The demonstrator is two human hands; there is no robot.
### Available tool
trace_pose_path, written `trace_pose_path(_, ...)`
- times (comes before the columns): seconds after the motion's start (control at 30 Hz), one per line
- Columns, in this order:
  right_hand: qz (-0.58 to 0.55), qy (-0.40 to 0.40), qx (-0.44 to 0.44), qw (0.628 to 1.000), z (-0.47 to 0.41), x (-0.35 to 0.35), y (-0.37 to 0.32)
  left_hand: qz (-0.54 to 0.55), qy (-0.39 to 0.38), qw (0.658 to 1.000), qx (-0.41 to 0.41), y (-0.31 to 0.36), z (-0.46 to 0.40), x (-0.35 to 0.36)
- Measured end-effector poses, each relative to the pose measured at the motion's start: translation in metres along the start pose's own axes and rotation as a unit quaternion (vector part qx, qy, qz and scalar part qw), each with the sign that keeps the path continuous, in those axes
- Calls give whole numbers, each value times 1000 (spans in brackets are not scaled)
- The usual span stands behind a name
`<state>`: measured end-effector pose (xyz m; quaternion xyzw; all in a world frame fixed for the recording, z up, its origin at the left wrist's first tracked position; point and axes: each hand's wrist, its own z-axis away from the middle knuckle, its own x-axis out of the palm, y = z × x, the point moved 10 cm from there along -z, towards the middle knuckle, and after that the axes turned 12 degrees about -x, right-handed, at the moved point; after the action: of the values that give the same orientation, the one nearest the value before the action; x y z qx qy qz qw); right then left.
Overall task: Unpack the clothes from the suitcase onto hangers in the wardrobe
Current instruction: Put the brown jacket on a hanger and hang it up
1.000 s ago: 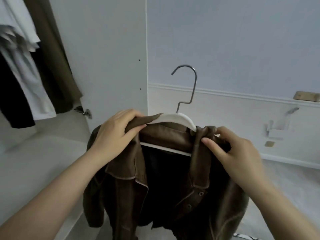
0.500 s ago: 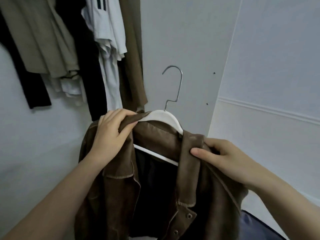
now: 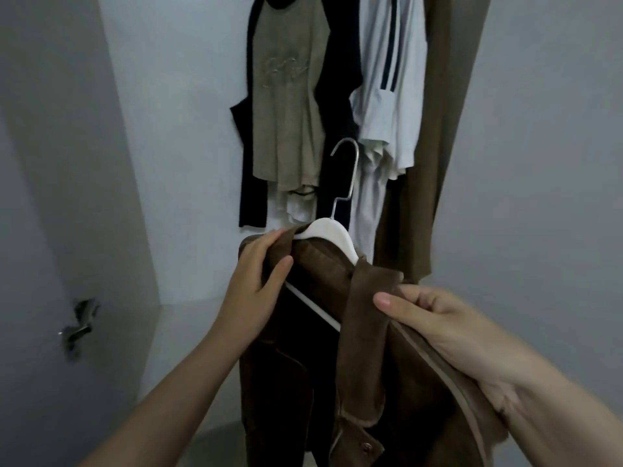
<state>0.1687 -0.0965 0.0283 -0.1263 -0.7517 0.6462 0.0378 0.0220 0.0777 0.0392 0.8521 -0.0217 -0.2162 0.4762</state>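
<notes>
Before wardrobe (image 3: 188, 129), suede jacket (image 3: 323, 284) (white hanger (image 3: 332, 232)), both hands gripping

This is looking like a bedroom or dressing corner of a home, seen from inside an open wardrobe (image 3: 175, 136) with plain white panels. Everyday clothes are hanging in a row at the top: an olive top (image 3: 290, 96), a black garment (image 3: 251, 197), a white shirt with dark stripes (image 3: 387, 79) and a long brown piece (image 3: 435, 146). A metal hinge (image 3: 79, 326) is sitting on the left panel, as on fitted household furniture.
</notes>
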Motion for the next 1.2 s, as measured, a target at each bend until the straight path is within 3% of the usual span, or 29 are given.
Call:
trace_pose_path(0.23,-7,-79,-53,995,-99,40,-66,82,36,995,-32,-16,-31,-73)
trace_pose_path(0.53,7,7,-118,993,-203,65,-188,141,-53,987,54,1,-79,-89)
trace_pose_path(0.7,38,34,-140,989,-267,80,-230,60,24,995,72,-4,-118,-116)
trace_pose_path(0.9,57,-6,-155,986,-340,100,-272,32,121,991,43,-27,-165,-155)
trace_pose_path(1.2,137,3,-214,967,-423,83,-336,39,153,987,31,-45,-213,-185)
